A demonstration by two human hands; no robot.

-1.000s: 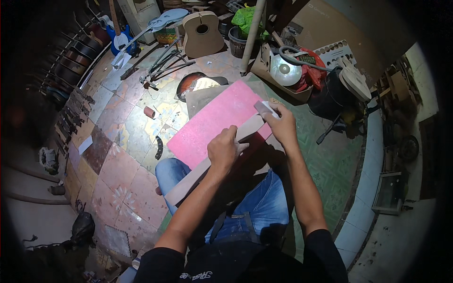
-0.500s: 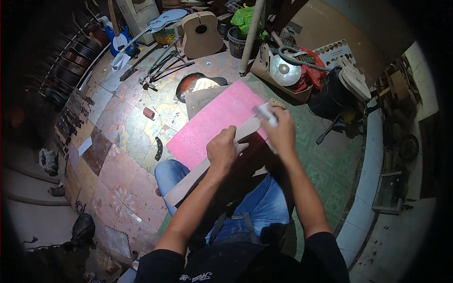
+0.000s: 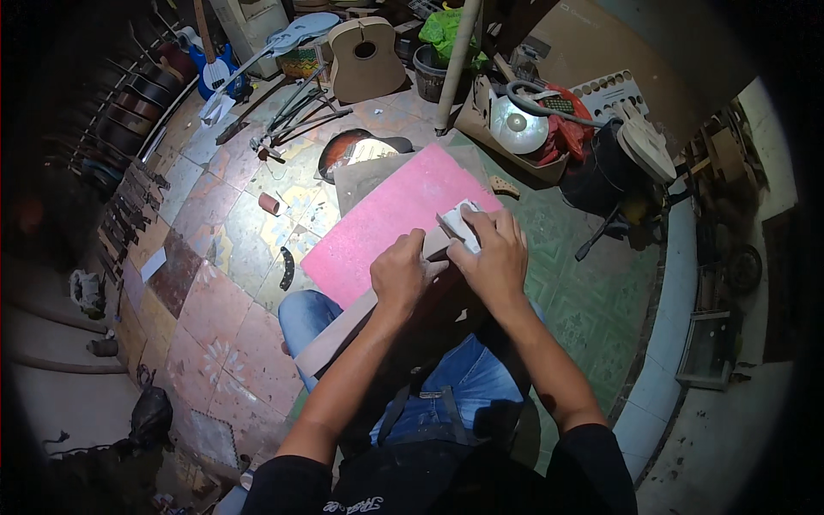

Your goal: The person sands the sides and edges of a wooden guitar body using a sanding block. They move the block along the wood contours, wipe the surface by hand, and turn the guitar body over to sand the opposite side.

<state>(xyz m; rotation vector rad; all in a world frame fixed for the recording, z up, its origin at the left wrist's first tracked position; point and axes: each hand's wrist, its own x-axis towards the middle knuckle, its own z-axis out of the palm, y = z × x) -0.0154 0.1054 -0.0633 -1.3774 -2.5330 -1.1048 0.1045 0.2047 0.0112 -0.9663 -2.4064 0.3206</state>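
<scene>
A long pale wooden piece (image 3: 339,341) lies slantwise over my lap, its lower end by my left thigh. My left hand (image 3: 401,276) is closed around its middle. At its upper end, my right hand (image 3: 496,253) grips a whitish-grey sanding block (image 3: 458,221) and presses it on the wood. My right fingers hide part of the block. Under and beyond both hands is a flat pink board (image 3: 378,215). The underside of the wooden piece is lost in shadow.
Ahead on the tiled floor lie a sunburst guitar body (image 3: 356,154), a reddish roll (image 3: 269,203) and a black curved piece (image 3: 287,269). An acoustic guitar body (image 3: 367,73) stands farther back. A cardboard box (image 3: 515,159) and black bucket (image 3: 592,176) sit right.
My right hand and the sanding block have moved down and left along the wooden piece, toward me. My left hand keeps its grip, shifting only slightly.
</scene>
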